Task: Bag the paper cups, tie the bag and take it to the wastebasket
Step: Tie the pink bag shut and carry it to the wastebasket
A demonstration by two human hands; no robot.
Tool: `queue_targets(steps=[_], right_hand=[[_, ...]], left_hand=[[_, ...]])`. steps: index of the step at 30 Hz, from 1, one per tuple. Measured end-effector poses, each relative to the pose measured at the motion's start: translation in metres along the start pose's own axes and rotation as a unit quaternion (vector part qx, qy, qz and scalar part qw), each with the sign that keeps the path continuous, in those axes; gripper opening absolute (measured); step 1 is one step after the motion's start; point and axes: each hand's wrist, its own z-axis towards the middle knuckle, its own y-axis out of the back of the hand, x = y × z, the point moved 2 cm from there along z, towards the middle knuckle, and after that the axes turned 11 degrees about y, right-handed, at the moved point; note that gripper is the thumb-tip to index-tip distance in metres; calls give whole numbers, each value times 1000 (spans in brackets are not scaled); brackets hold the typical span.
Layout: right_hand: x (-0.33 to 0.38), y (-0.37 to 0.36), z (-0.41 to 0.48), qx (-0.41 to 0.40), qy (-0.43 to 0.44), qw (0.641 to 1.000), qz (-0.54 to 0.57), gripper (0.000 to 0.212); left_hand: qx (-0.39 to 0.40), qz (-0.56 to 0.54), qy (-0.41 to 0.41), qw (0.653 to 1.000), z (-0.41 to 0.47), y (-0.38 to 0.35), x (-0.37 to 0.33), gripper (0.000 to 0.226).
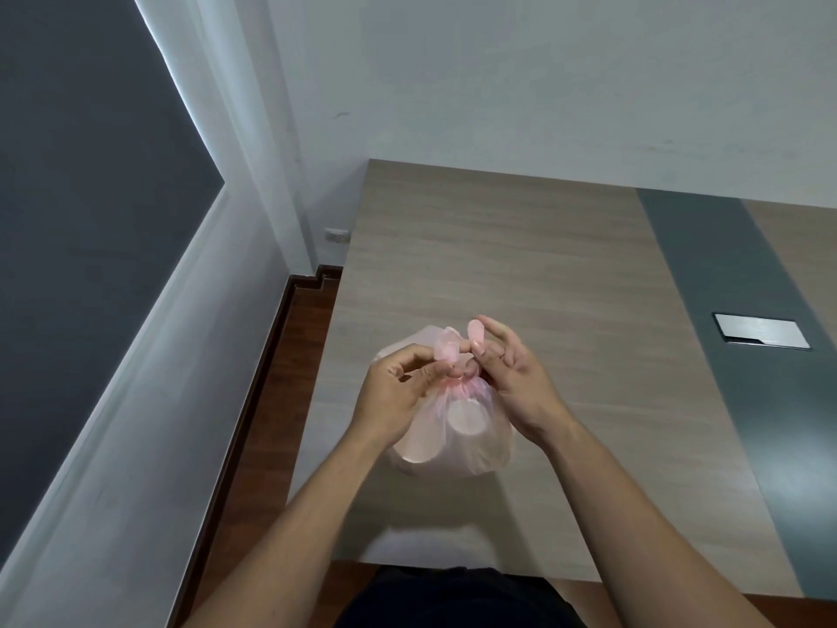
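Note:
A thin pink plastic bag sits on the wooden table, bulging with white paper cups that show through the film. Its top is gathered into a knot at the middle, with two loose handle ends sticking up. My left hand pinches one handle end on the left of the knot. My right hand pinches the other end on the right, with the outer fingers spread. No wastebasket is in view.
The table's left edge runs beside a strip of dark wood floor and a white wall. A dark grey band crosses the table on the right, with a metal cable hatch set in it.

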Motion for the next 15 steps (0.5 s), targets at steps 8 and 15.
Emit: queue_targets(steps=[8, 15], right_hand=[[3, -4, -2, -38, -36, 998, -43, 15], [17, -16, -8, 67, -55, 988, -130, 14]], left_hand=[[58, -66, 28, 996, 6, -1, 7, 34], [92, -37, 83, 992, 7, 2, 15, 43]])
